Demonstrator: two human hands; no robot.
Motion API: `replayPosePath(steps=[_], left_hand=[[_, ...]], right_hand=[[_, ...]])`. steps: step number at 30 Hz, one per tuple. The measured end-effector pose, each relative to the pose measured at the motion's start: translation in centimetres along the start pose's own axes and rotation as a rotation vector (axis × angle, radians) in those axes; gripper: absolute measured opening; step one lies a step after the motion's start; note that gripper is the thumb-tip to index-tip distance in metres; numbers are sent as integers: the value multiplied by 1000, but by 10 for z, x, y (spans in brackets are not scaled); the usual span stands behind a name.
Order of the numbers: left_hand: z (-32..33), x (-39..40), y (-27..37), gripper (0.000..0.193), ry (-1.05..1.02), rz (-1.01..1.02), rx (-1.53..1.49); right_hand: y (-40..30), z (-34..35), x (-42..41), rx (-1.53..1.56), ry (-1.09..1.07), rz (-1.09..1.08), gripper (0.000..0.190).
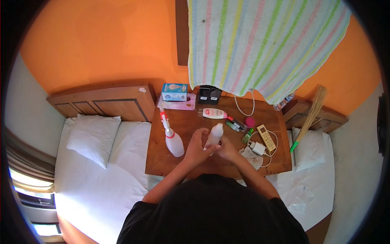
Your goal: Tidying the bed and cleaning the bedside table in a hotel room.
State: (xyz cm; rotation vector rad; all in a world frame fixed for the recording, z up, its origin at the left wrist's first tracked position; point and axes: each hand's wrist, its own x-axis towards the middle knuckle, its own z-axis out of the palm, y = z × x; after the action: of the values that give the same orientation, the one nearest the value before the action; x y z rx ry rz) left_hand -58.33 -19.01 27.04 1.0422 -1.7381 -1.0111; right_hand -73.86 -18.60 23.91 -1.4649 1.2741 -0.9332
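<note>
A white plastic bottle [215, 134] is held tilted above the wooden tabletop [195, 122], between my two hands. My left hand [196, 147] wraps its left side, with the thumb lying across the lower front. Against the lower right side of the bottle, my right hand [228, 148] has its fingers curled and partly hidden. Left of my hands stands a white spray bottle [175, 145] with a red-and-white trigger head. Beyond them lies a white-and-pink lotion bottle [213, 113].
At the back are a light bulb box [174, 92] on a pink pack [187, 103] and black boxes [209, 95]. Rightward lie a green bottle [247, 136], a beige remote control [266, 138] and a white charger [257, 148] with cable. A striped towel [259, 42] hangs overhead. Beds [122, 164] flank the table.
</note>
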Motion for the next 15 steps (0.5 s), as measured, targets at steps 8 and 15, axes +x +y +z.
replayPosePath(steps=[8,15], left_hand=[[-51,-19,-21,22,-182,-280,-322],[-56,-25,-16,20,-168,-300,-439]], right_hand=[[27,-17,52,534,-171,321,39],[34,-10,87,628,-189,352,45]])
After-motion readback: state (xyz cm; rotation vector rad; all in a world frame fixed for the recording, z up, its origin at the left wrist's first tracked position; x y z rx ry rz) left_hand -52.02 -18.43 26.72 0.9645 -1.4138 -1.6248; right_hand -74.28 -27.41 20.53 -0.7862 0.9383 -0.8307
